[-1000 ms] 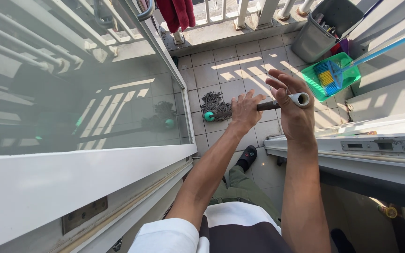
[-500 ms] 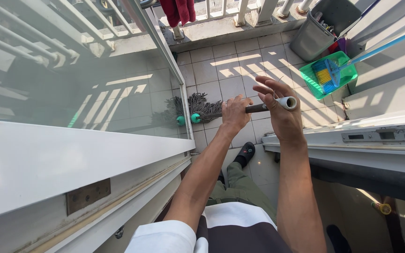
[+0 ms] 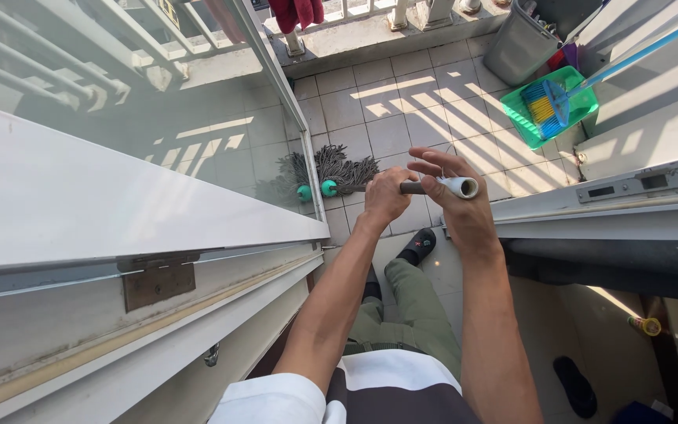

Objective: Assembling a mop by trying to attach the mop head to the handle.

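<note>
I see my left hand [image 3: 386,196] clenched around the mop handle [image 3: 413,188], fingers wrapped fully over it. My right hand [image 3: 453,200] grips the handle's top end, thumb and lower fingers closed on it, index finger lifted loosely above. The handle runs down to the grey string mop head [image 3: 343,166], which lies on the tiled balcony floor [image 3: 402,102] just beside the glass door [image 3: 198,141]. A green dustpan [image 3: 531,118] holding a brush [image 3: 547,106] sits well apart, near a grey bin [image 3: 515,43].
</note>
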